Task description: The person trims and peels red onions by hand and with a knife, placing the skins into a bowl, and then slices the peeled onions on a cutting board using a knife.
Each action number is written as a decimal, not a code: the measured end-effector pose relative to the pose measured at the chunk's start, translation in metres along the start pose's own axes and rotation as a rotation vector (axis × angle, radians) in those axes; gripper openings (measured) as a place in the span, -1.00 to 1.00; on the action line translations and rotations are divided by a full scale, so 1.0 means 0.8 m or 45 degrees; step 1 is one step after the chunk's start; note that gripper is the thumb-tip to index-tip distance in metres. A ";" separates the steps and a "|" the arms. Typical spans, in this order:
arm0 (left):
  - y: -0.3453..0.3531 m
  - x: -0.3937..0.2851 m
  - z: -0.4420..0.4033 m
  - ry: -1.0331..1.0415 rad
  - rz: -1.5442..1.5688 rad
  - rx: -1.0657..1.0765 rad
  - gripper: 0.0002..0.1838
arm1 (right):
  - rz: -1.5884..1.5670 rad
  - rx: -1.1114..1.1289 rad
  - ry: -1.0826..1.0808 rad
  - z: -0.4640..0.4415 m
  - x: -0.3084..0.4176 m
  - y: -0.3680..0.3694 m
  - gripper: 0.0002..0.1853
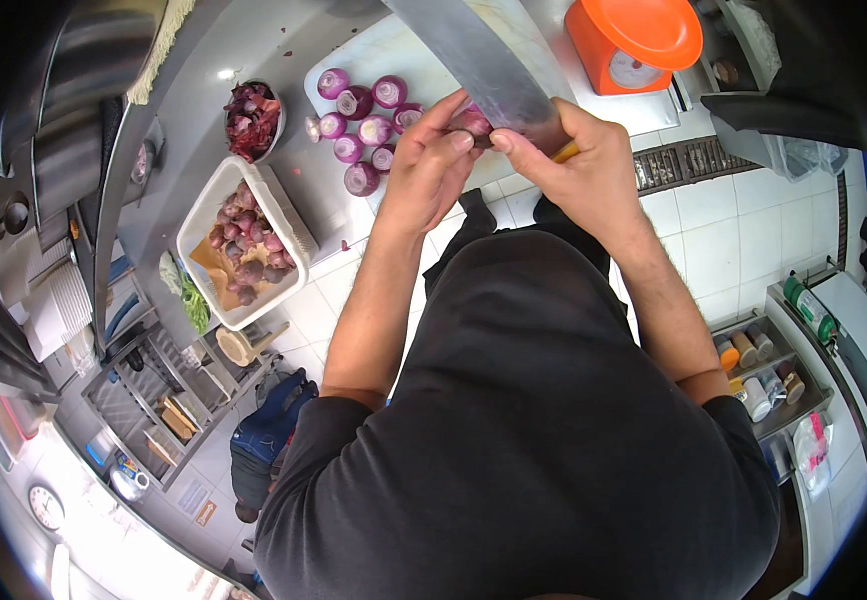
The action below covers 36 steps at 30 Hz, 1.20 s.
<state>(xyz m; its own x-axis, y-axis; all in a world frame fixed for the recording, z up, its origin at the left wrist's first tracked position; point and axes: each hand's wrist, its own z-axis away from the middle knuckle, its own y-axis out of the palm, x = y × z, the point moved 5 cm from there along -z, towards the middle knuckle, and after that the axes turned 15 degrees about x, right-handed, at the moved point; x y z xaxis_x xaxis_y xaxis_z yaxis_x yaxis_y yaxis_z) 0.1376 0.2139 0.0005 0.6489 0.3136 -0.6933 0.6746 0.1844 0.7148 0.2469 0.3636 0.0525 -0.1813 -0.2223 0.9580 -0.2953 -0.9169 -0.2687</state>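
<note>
White tiles [724,215] cover the floor beside a steel counter [284,70], where a pale cutting board [404,48] lies. Near the board's close edge, the left hand [427,165] pinches a red onion [473,121]; just beside it, the right hand [594,165] grips a broad knife [474,65]. Peeled onions [376,129] sit on the board's left part. Left of the board stand a tub [291,212] of unpeeled onions [244,222] and a bowl of skins [252,112]; right of it, an orange scale [644,30].

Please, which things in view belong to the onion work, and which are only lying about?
Onion work: knife, held onion, peeled onions, cutting board, white tub of unpeeled onions, onion skins.

Apparently just lying about: orange scale, green bottle, small containers.
</note>
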 end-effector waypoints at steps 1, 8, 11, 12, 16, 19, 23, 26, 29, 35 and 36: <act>-0.012 0.007 -0.001 -0.009 0.015 0.012 -0.38 | 0.031 -0.004 -0.006 -0.001 0.000 0.000 -0.38; 0.016 -0.006 -0.015 -0.047 -0.018 -0.181 -0.39 | 0.217 -0.043 -0.080 -0.006 0.000 -0.014 -0.31; 0.009 -0.007 -0.015 -0.054 0.002 -0.060 -0.39 | 0.176 -0.022 -0.073 -0.009 0.000 -0.015 -0.31; 0.007 -0.005 -0.014 -0.054 -0.006 -0.084 -0.39 | 0.150 -0.018 -0.076 -0.009 0.002 -0.012 -0.32; 0.016 -0.007 -0.018 -0.012 -0.078 -0.091 -0.39 | 0.051 -0.013 0.009 -0.012 -0.001 -0.008 -0.43; 0.021 -0.012 -0.019 -0.038 -0.183 -0.087 -0.41 | -0.315 0.066 0.055 -0.014 -0.003 -0.007 -0.55; 0.011 -0.007 -0.019 -0.045 0.353 0.133 -0.43 | -0.376 0.194 0.183 -0.012 -0.017 -0.009 -0.65; 0.006 0.004 -0.014 -0.122 0.436 0.049 -0.37 | -0.362 0.149 0.128 -0.011 -0.019 -0.007 -0.67; 0.024 -0.001 -0.019 -0.173 0.388 0.039 -0.42 | -0.330 0.053 0.007 -0.011 -0.013 -0.007 -0.68; 0.025 0.004 -0.015 -0.143 0.328 -0.153 -0.51 | -0.142 -0.051 -0.144 -0.007 -0.022 -0.001 -0.70; 0.025 0.006 -0.013 -0.142 0.328 -0.185 -0.51 | -0.138 -0.053 -0.164 -0.005 -0.022 0.000 -0.70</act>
<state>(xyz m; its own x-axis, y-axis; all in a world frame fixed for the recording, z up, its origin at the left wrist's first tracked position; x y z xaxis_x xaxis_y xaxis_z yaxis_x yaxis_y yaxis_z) 0.1504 0.2286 0.0124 0.8318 0.2650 -0.4878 0.4310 0.2456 0.8683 0.2464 0.3689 0.0349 -0.0255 -0.1661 0.9858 -0.3454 -0.9239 -0.1646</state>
